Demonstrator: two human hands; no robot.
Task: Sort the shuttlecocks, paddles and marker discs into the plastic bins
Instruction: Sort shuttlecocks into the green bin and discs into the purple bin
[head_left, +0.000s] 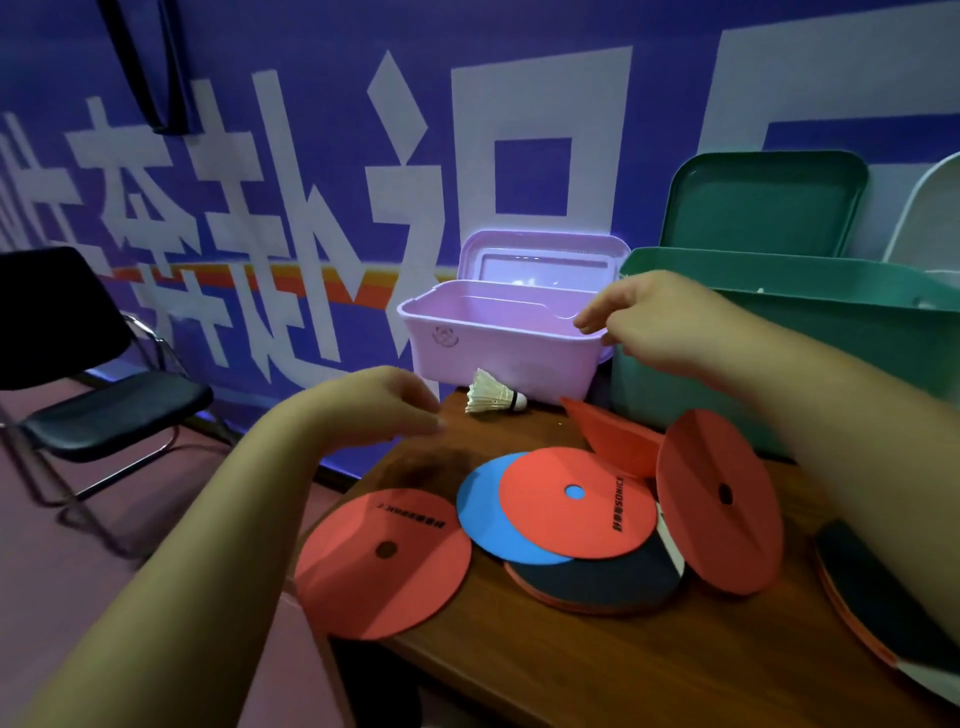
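A white shuttlecock (493, 400) lies on its side on the wooden table (597, 670), just in front of the open pink bin (498, 343). My left hand (374, 405) hovers left of the shuttlecock, fingers loosely bent, holding nothing. My right hand (654, 317) is at the pink bin's right rim, fingers relaxed and empty. Several red marker discs (576, 509) and one blue disc (488, 514) overlap on the table. Under them lies a black-faced paddle (602, 582). Another paddle (883, 603) lies at the right, partly hidden by my right forearm.
A large green bin (810, 332) stands right of the pink one, its lid (763, 202) leaning on the wall. A white lid (930, 218) shows at the far right. A black chair (98, 405) stands on the floor to the left. One red disc (384, 561) overhangs the table's left edge.
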